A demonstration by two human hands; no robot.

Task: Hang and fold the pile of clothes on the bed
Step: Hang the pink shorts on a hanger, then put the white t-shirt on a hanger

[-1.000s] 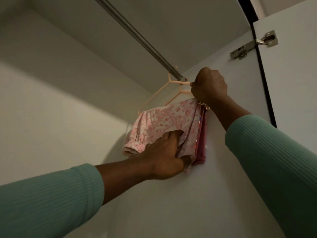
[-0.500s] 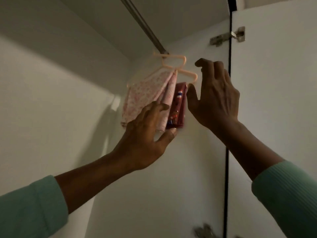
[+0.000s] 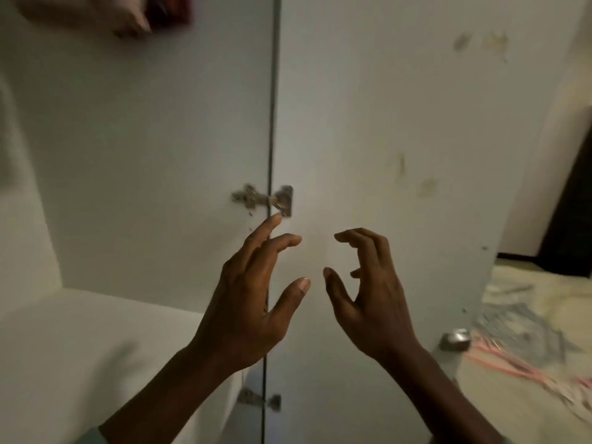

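Head view, from the upper left of the frame: a blurred pink garment hangs with a red garment just beside it on its right, both cut off by the top edge, against the white inner wall of a wardrobe. Below them, at lower left, lies a white shelf. A sliver of green sleeve shows at the bottom edge. Near the middle a metal hinge bridges the dark seam between wall and wardrobe door, and a second hinge sits lower on the same seam. The left hand is raised in front of the seam, back to the camera, fingers loosely spread and thumb held out, gripping nothing; its forefinger tip appears just under the upper hinge. The right hand is just beside it, apart from it, fingers bent loosely inward and thumb pointing up, also holding nothing. Right of that hand a round metal knob sticks out at the door's edge. At the right of the frame the bed shows, with a grey patterned cloth lying on it and thin pink strips across its lower part, too blurred to identify. Above the bed stands a dark doorway.
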